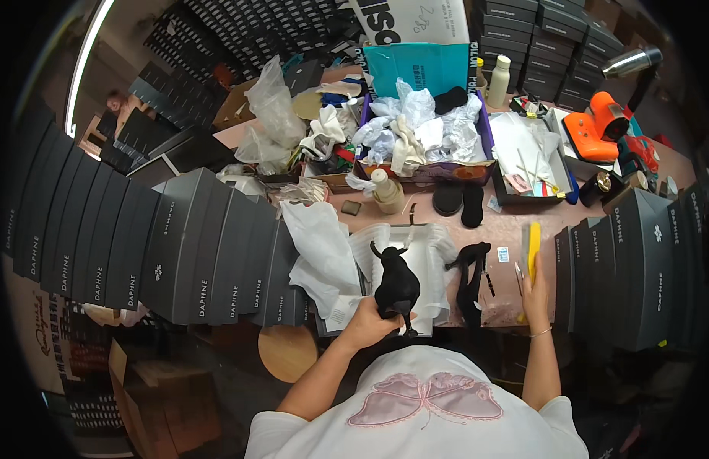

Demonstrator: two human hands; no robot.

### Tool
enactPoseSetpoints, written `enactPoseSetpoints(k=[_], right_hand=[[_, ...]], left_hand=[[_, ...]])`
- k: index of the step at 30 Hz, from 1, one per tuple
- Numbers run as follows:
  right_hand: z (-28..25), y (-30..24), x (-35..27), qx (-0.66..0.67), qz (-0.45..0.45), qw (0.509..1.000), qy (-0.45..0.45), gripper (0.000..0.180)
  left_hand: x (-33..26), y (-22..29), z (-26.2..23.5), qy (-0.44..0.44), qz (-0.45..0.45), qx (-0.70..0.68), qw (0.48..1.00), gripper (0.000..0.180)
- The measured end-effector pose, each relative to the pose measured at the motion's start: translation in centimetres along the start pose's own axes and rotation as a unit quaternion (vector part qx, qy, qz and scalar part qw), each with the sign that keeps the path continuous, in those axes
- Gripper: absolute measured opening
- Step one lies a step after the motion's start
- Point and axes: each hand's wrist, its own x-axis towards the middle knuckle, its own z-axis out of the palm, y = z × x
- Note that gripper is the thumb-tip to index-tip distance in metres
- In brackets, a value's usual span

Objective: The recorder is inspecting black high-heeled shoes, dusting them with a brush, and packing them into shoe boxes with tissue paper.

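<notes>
My left hand [370,323] is closed around a black strappy shoe [397,283], lifted over an open shoebox lined with white paper [432,271]. The shoe's sole and heel details are hard to make out. To the right, my right hand [535,297] grips a long, flat yellow tool [532,246], pointing up and away from me; its exact kind is unclear. Between my hands, a second black strappy shoe [470,283] lies on the pink table [506,306]. White tissue paper [321,245] spills over the box's left side.
Dark shoeboxes stand in rows at left [188,245] and right [628,260]. Beyond are a purple-edged box of crumpled paper [488,141], a cream bottle [387,191], black pads [472,206], and an orange device [597,130]. Another person [123,107] is at far left.
</notes>
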Motion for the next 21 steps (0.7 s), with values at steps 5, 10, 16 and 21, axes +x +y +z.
enactPoseSetpoints(k=[5,10,16,21], right_hand=[[-2.7,-16.2,-3.6,-0.027,-0.357,0.927,-0.108,0.052],[-4.7,-14.6,-4.8,-0.311,-0.349,0.868,-0.169,0.051],[-1.5,-21.0,-16.5,-0.19,-0.504,0.779,-0.321,0.043],[-1.4,-22.6,-18.4,-0.043,-0.42,0.904,-0.063,0.044]], left_hand=[[-3.6,1.4,-0.8,-0.05,0.102,0.174,0.978,0.028],[-9.5,-0.6,-2.5,-0.09,0.136,0.11,0.98,0.026],[-13.4,-3.4,-4.2,-0.01,0.106,0.358,0.928,0.033],[-16.8,-5.6,-6.2,-0.009,0.139,0.315,0.939,0.022]])
